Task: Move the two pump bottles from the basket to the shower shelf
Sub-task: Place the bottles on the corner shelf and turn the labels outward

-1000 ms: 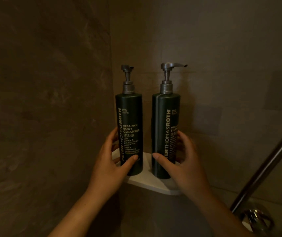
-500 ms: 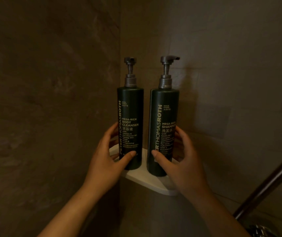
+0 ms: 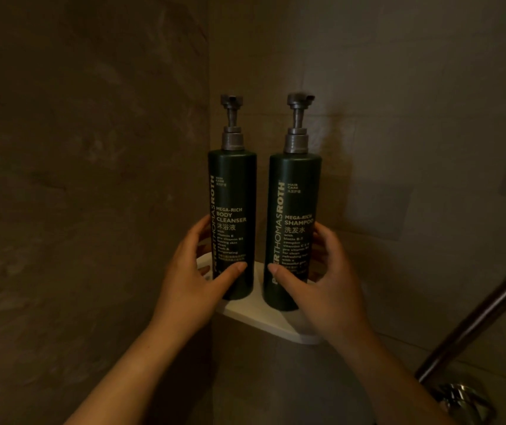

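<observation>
Two Peter Thomas Roth bottles: Body Cleanser [image 3: 232, 222], Shampoo [image 3: 294, 231]

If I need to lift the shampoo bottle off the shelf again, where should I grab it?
Probably around the lower body of the shampoo bottle, coming from the front right as the right hand does. It stands upright, round and straight-sided; the wall sits behind and the body cleanser bottle to its left.

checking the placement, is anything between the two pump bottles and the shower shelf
Nothing visible. The body cleanser bottle and shampoo bottle already stand upright on the white corner shelf, with the left hand and right hand wrapped around them.
</observation>
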Tool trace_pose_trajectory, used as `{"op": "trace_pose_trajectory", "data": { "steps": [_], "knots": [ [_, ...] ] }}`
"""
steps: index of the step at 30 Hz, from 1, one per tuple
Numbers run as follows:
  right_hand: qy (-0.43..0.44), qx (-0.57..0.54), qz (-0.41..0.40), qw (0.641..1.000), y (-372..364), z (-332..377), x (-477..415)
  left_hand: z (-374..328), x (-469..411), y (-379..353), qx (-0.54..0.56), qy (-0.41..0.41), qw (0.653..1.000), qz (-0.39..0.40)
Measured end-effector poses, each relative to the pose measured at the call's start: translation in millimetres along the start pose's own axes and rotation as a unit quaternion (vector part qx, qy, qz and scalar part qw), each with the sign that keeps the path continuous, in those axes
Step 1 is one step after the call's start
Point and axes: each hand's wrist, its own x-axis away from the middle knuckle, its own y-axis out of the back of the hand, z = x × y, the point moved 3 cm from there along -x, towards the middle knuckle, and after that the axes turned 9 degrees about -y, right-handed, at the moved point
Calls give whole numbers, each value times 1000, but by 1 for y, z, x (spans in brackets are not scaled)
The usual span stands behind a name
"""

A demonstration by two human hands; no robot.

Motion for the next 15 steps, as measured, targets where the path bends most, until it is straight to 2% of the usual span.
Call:
{"op": "trace_pose_trajectory", "data": {
  "steps": [15],
  "knots": [
    [-10,-4,-25,1000,-13,-5,-11,9,-19,-2,53,11,998,-13]
  ]
}}
